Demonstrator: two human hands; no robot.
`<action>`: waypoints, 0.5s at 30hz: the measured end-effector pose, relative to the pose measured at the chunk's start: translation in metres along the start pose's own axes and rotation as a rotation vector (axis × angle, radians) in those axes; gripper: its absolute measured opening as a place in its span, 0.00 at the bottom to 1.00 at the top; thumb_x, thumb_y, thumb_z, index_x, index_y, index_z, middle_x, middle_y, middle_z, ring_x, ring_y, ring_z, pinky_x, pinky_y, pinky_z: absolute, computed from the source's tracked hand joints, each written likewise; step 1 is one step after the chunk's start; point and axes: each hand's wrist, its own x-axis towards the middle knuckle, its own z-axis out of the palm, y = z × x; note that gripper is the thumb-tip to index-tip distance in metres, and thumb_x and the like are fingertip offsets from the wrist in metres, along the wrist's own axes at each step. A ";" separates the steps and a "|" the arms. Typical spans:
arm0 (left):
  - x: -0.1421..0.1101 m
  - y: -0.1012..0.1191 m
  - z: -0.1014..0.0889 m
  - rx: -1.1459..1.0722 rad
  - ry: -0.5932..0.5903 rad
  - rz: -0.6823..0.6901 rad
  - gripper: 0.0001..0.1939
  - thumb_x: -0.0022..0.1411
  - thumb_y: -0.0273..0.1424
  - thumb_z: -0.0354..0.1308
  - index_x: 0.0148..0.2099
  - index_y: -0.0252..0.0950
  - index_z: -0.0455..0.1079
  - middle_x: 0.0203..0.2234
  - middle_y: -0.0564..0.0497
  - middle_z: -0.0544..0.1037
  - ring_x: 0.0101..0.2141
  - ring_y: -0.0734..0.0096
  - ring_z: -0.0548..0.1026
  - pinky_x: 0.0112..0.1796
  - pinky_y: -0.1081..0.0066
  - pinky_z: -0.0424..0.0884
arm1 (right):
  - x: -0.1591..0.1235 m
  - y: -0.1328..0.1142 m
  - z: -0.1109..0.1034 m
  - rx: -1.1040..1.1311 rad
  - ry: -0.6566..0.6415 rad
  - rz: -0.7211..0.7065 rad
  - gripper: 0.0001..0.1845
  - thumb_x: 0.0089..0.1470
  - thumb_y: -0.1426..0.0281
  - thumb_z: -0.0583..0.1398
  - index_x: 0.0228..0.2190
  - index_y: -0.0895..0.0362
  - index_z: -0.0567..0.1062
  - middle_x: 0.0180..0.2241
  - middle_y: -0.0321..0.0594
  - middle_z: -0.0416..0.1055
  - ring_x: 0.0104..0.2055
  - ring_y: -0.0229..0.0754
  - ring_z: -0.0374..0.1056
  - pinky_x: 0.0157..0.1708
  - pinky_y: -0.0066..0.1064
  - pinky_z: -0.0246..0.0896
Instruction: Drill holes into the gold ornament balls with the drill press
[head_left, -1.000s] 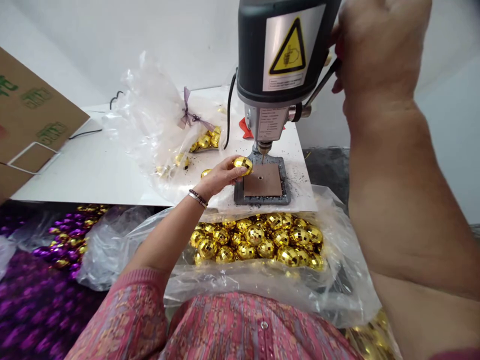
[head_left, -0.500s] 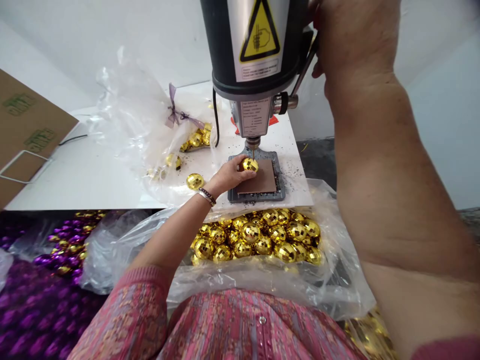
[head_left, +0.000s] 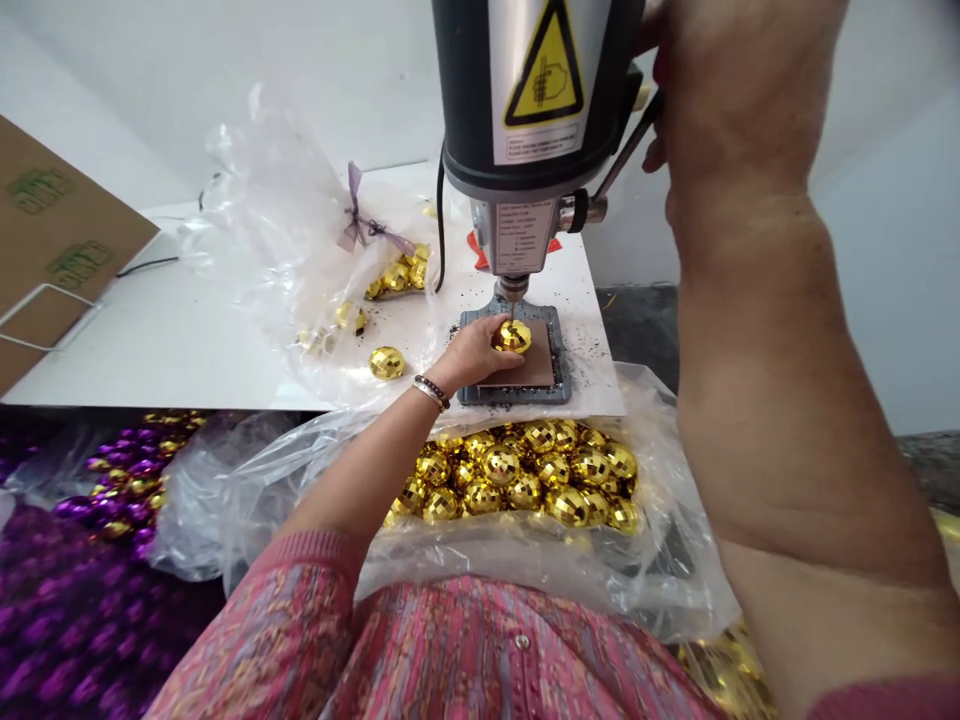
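Observation:
My left hand (head_left: pixel 476 352) pinches a gold faceted ball (head_left: pixel 514 337) between thumb and fingers, over the brown pad (head_left: pixel 536 368) on the drill press base (head_left: pixel 561 330). Straight above the ball is the bit (head_left: pixel 513 308) under the chuck; whether its tip touches or enters the ball I cannot tell. At the upper right, my right hand (head_left: pixel 739 70) is closed on the lever (head_left: pixel 630 145) of the drill press (head_left: pixel 525 180), its fingers mostly hidden behind the machine and my wrist. A loose gold ball (head_left: pixel 386 362) lies left of my left hand.
An open plastic bag (head_left: pixel 660 550) holding many gold balls (head_left: pixel 501 465) sits below the table's front edge. On the white table (head_left: pixel 165 320) are a tied clear bag (head_left: pixel 277 240) and dark shavings. A cardboard box (head_left: pixel 67 240) stands left; purple balls (head_left: pixel 127 485) lie below.
The view has shifted a little, so the machine appears farther right. My left hand has moved the ball slightly right, more squarely beneath the bit. The right hand stays on the lever.

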 end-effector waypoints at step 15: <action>-0.004 -0.001 0.003 -0.042 0.024 0.009 0.26 0.51 0.30 0.70 0.53 0.34 0.74 0.41 0.51 0.81 0.41 0.62 0.76 0.45 0.66 0.71 | -0.109 0.033 -0.018 -0.127 0.132 -0.304 0.24 0.54 0.76 0.49 0.43 0.60 0.82 0.40 0.36 0.79 0.39 0.32 0.73 0.45 0.27 0.68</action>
